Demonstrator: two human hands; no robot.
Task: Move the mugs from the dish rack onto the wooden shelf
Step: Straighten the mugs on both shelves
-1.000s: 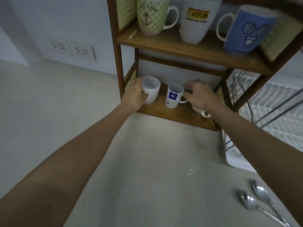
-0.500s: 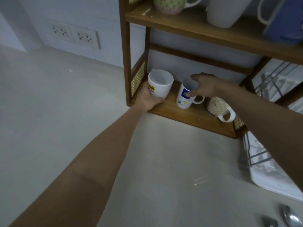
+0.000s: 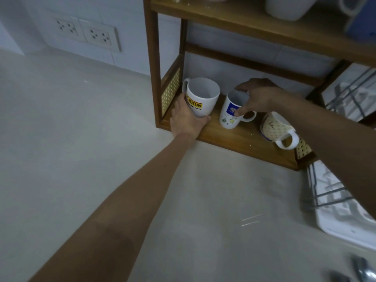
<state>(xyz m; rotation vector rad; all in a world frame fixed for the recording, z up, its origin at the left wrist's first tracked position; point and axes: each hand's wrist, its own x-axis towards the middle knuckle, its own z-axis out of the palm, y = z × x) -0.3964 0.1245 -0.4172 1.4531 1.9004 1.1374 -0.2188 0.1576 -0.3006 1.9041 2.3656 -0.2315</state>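
A wooden shelf (image 3: 240,137) stands on the counter against the wall. On its bottom board my left hand (image 3: 187,119) wraps the base of a white mug with a yellow logo (image 3: 200,96), whose handle faces the back left. My right hand (image 3: 258,96) grips the rim of a narrower white mug with a blue label (image 3: 228,117). A cream patterned mug (image 3: 274,128) stands to the right, tilted, handle toward me, partly behind my right arm. The dish rack (image 3: 333,192) sits at the right edge.
The upper shelf board (image 3: 264,21) carries more mugs, cut off by the frame's top. Two wall sockets (image 3: 87,33) sit at the back left. The pale counter (image 3: 81,139) spreads left and toward me. Blurred spoons (image 3: 360,269) lie at the bottom right.
The view has dropped and shifted left, so the top shelf mugs are nearly out of frame. My right hand left the cream mug and took the blue-label mug's rim; my left hand stays on the logo mug.
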